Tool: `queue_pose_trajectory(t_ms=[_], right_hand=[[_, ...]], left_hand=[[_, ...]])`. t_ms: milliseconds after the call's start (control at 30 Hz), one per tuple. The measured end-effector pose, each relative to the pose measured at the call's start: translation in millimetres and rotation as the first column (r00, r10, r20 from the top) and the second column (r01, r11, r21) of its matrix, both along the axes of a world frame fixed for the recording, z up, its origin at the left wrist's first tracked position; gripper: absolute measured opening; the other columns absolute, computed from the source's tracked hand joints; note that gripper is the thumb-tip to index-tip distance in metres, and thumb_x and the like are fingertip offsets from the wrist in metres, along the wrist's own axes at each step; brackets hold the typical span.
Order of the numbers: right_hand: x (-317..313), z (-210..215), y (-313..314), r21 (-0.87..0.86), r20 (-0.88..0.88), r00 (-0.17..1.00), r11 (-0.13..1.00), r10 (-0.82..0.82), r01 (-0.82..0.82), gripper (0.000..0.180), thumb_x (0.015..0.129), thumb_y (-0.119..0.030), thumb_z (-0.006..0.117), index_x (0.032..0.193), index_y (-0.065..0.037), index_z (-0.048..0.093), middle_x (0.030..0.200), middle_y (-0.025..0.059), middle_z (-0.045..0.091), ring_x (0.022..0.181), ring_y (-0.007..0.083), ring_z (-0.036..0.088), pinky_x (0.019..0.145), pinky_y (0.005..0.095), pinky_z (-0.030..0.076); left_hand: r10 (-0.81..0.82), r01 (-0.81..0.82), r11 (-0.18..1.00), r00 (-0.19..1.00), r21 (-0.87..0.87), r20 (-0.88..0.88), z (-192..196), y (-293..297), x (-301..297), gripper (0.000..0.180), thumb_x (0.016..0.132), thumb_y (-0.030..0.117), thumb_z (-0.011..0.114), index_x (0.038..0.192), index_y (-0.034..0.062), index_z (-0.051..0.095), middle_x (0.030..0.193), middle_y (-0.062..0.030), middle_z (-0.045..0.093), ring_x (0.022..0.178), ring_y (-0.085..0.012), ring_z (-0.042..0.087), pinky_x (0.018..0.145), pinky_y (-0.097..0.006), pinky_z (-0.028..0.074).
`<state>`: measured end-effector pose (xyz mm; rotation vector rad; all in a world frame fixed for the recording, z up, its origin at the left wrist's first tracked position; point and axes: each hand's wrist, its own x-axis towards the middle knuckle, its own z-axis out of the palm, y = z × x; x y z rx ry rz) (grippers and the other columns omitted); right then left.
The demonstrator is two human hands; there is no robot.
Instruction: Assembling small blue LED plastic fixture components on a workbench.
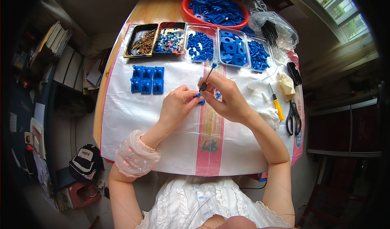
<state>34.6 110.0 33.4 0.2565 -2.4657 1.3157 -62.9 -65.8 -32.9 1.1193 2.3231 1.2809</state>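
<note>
Both my hands meet over the middle of the covered table. My left hand (pixel 178 106) pinches a small blue plastic part (pixel 198 95) between thumb and fingers. My right hand (pixel 224 97) is closed on a thin black rod (pixel 209 75) with a coil low on it and a blue tip at its upper end. The rod stands tilted, its lower end close to the blue part; whether they touch is hidden by my fingers. Several small blue pieces (pixel 218 95) lie partly behind my right hand. To the left sits a block of blue square pieces with upright posts (pixel 147 80).
Trays of brass-coloured screws (pixel 143 43), small blue-and-white pieces (pixel 170 40) and blue parts (pixel 200 46) line the back. Behind stands a red basin (pixel 185 11) of blue plates. A bag of black rods (pixel 269 33), yellow-handled screwdriver (pixel 278 109), scissors (pixel 293 119) and crumpled tissue (pixel 286 86) lie right.
</note>
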Motion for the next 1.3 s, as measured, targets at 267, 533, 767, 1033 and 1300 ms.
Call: queue_pose_trajectory(t_ms=[267, 533, 767, 1033, 1300], right_hand=[[2.3, 4.7, 4.8, 0.036, 0.035, 0.999, 0.999, -0.006, 0.005, 0.018, 0.096, 0.0, 0.07, 0.114, 0.0, 0.066, 0.09, 0.0109, 0.072, 0.084, 0.0216, 0.073, 0.075, 0.0349, 0.056], [2.0, 3.8, -3.2, 0.027, 0.027, 0.999, 0.999, -0.028, 0.027, 0.016, 0.095, -0.001, 0.067, 0.104, 0.0, 0.054, 0.088, 0.0198, 0.065, 0.08, 0.0399, 0.063, 0.072, 0.0473, 0.048], [3.1, 2.7, -5.6, -0.005, 0.06, 0.998, 1.0, -0.027, 0.027, 0.015, 0.097, -0.002, 0.065, 0.104, -0.001, 0.052, 0.088, 0.0201, 0.064, 0.081, 0.042, 0.062, 0.072, 0.048, 0.047], [2.0, -1.4, -5.5, -0.009, 0.032, 0.999, 0.999, -0.031, 0.031, 0.015, 0.095, 0.001, 0.064, 0.103, -0.001, 0.052, 0.087, 0.0201, 0.064, 0.08, 0.0427, 0.061, 0.071, 0.0483, 0.046], [2.0, -1.2, -6.8, 0.0, 0.027, 0.999, 1.0, -0.031, 0.031, 0.014, 0.095, 0.001, 0.063, 0.102, 0.0, 0.052, 0.085, 0.0213, 0.063, 0.08, 0.0434, 0.062, 0.071, 0.0486, 0.046]], left_hand=[[0.004, -0.004, 1.0, 1.0, -0.016, -0.004, 4.6, 0.4, 1.0, 0.018, 0.094, 0.028, 0.079, 0.107, 0.0156, 0.085, 0.081, -0.0056, 0.064, 0.073, -0.0221, 0.065, 0.065, -0.038, 0.05], [0.006, -0.006, 1.0, 1.0, -0.007, -0.002, 2.1, -0.3, 0.4, 0.019, 0.095, 0.029, 0.078, 0.106, 0.0153, 0.085, 0.081, -0.0056, 0.064, 0.071, -0.0224, 0.065, 0.064, -0.039, 0.05], [0.0, 0.0, 1.0, 1.0, -0.01, 0.011, 1.8, -0.5, -0.8, 0.02, 0.095, 0.03, 0.078, 0.106, 0.0147, 0.085, 0.08, -0.0059, 0.064, 0.071, -0.0223, 0.065, 0.063, -0.039, 0.049], [-0.001, 0.001, 1.0, 1.0, -0.018, -0.008, 2.1, -0.1, -1.0, 0.021, 0.096, 0.032, 0.078, 0.105, 0.0146, 0.085, 0.081, -0.0066, 0.065, 0.071, -0.0235, 0.066, 0.063, -0.039, 0.05], [-0.007, 0.007, 1.0, 1.0, -0.007, -0.015, 0.9, -0.8, -0.8, 0.021, 0.096, 0.032, 0.078, 0.105, 0.0149, 0.085, 0.08, -0.0066, 0.065, 0.07, -0.0234, 0.066, 0.063, -0.039, 0.049]])
